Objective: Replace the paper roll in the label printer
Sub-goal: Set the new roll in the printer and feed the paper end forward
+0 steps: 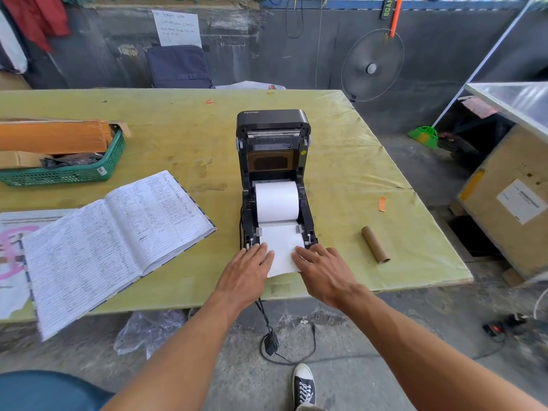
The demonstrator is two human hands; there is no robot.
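The black label printer stands on the yellow-green table with its lid swung up and back. A full white paper roll sits in its bay. The paper's loose end runs forward out of the front and onto the table. My left hand lies flat with its fingertips on the paper's left edge at the printer's front. My right hand rests the same way on the right edge. An empty brown cardboard core lies on the table to the right.
An open handwritten ledger lies to the left, overhanging the front edge. A green basket of parcels stands at the far left. The printer's cable and adapter hang down to the floor. A wooden crate stands at the right.
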